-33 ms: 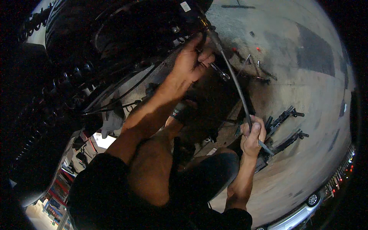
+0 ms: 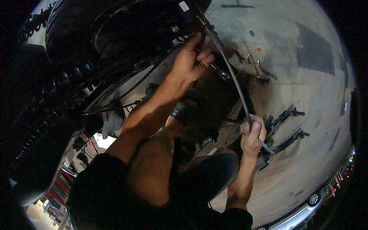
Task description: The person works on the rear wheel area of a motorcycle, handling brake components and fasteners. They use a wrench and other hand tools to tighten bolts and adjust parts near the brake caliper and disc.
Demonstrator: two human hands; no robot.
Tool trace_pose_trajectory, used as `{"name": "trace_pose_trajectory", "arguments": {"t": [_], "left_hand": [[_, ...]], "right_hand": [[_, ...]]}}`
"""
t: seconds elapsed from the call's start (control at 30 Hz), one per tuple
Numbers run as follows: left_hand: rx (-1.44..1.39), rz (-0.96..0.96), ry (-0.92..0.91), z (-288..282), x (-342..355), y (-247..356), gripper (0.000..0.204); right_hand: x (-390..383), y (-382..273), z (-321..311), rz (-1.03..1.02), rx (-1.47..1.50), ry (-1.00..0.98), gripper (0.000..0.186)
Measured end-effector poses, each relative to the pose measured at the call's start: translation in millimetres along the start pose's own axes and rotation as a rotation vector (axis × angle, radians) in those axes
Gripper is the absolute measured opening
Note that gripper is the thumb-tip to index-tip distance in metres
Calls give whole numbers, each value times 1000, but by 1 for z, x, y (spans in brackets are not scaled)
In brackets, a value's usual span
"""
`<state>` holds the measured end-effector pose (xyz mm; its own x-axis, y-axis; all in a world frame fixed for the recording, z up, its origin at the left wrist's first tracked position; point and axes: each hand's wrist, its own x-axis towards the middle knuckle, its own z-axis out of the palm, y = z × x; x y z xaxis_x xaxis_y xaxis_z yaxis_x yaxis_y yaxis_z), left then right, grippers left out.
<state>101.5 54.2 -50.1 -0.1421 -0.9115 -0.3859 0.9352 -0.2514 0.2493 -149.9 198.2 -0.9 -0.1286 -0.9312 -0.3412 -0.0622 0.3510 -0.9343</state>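
Note:
My left hand (image 2: 191, 57) is closed beneath the dark vehicle part (image 2: 153, 30) at the upper middle. From its fingers sticks out the shiny ring end of a wrench (image 2: 221, 72); the rest of that tool is hidden by the hand and shadow. A long grey breaker bar (image 2: 237, 82) slants from the vehicle part, beside my left hand, down to the lower right. Around its lower portion my right hand (image 2: 253, 136) is wrapped, with the grey end poking out below the fist. Where the bar's head meets the vehicle is too dark to make out.
Coil springs (image 2: 65, 80) and black hoses (image 2: 134, 86) hang at the left. On the concrete floor (image 2: 306, 96) lie dark metal brackets (image 2: 289, 115) and several loose tools (image 2: 258, 71). My bent knee (image 2: 218, 168) is between my arms. A silver car (image 2: 295, 218) stands at the lower right.

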Motion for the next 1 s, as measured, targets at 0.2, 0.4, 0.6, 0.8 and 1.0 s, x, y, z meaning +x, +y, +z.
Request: {"name": "trace_pose_trajectory", "arguments": {"t": [0.2, 0.4, 0.6, 0.8, 1.0], "left_hand": [[15, -11, 46, 3, -1, -1, 22], [59, -4, -92, 3, -1, 1, 24], [49, 21, -67, 2, -1, 0, 25], [35, 3, -48, 0, -1, 2, 22], [-20, -58, -44, 0, -1, 2, 24]], "right_hand": [[-5, -6, 3, 36, 60, 12, 34], [-5, -2, 11, -50, -25, 49, 35], [-5, -3, 9, -15, -46, 36, 43], [-5, -4, 8, 63, 42, 39, 45], [-8, 2, 9, 43, 48, 53, 42]]}}
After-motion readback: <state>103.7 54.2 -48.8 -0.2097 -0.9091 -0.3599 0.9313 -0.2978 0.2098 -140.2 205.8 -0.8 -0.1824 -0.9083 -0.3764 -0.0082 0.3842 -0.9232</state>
